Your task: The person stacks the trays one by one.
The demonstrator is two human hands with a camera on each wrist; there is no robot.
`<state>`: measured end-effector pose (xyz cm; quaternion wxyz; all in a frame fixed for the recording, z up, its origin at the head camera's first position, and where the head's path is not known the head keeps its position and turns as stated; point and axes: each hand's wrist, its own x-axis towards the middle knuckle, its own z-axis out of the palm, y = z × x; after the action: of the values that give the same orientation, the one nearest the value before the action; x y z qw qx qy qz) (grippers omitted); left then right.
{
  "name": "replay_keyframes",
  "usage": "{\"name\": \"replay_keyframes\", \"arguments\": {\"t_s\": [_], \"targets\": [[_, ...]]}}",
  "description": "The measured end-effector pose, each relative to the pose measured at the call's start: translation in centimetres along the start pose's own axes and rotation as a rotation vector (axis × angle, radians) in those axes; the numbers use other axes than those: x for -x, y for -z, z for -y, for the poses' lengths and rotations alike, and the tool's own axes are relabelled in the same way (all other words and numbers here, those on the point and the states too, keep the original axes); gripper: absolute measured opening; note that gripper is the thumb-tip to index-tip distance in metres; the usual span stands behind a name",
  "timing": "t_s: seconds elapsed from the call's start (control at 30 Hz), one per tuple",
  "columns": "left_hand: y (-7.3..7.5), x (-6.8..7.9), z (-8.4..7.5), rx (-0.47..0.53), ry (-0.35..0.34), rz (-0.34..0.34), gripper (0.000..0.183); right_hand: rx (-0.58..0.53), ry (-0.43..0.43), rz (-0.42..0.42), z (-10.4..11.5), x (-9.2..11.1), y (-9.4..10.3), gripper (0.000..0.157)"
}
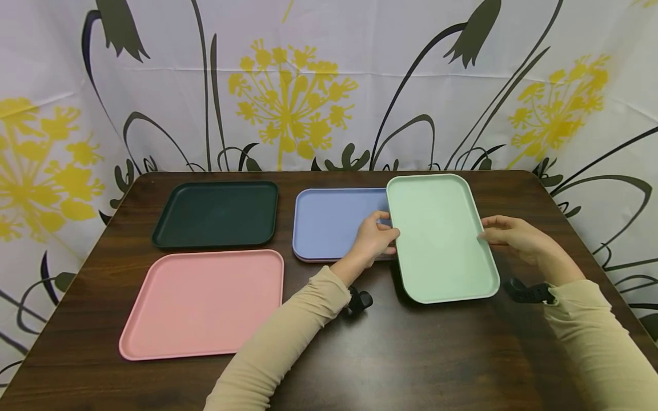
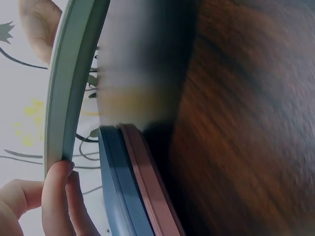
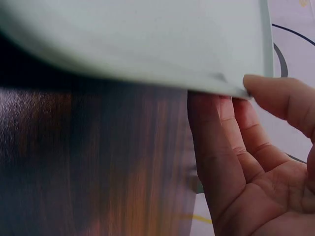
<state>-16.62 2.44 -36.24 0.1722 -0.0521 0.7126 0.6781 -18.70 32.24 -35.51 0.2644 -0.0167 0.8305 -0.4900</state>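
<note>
A light green tray (image 1: 444, 240) is held up off the table between both hands, its long sides running away from me. My left hand (image 1: 371, 238) pinches its left edge, thumb on top and fingers beneath. On the right edge my right hand (image 1: 519, 242) does the same; the right wrist view shows the thumb on the rim and the fingers (image 3: 251, 125) under it. Beside and partly behind the green tray lies a blue tray (image 1: 334, 220). In the left wrist view a pink tray (image 2: 147, 182) sits directly beneath the blue one.
A dark green tray (image 1: 218, 214) lies at the back left, with a larger pink tray (image 1: 205, 305) in front of it. All rest on a dark wooden table (image 1: 411, 359). A flower-printed cloth (image 1: 319, 34) hangs behind the table's far edge.
</note>
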Motion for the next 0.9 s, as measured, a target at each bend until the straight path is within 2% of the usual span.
{"name": "replay_keyframes", "arguments": {"t_s": [0.07,0.47,0.73,0.9], "targets": [[0.3,-0.5,0.4,-0.004,-0.009,-0.012,0.048,-0.003,0.007,0.005,0.1,0.0,-0.1,0.054],[2.5,-1.0,-0.2,0.007,-0.027,-0.105,0.047,-0.106,0.038,0.058,0.2,-0.4,-0.7,0.052],[3.9,-1.2,-0.7,0.019,-0.018,-0.146,0.048,-0.072,0.052,0.093,0.6,-0.5,-1.4,0.060],[4.9,-1.3,-1.1,0.014,-0.006,-0.163,0.048,-0.112,0.059,0.094,1.0,-0.6,-2.1,0.060]]}}
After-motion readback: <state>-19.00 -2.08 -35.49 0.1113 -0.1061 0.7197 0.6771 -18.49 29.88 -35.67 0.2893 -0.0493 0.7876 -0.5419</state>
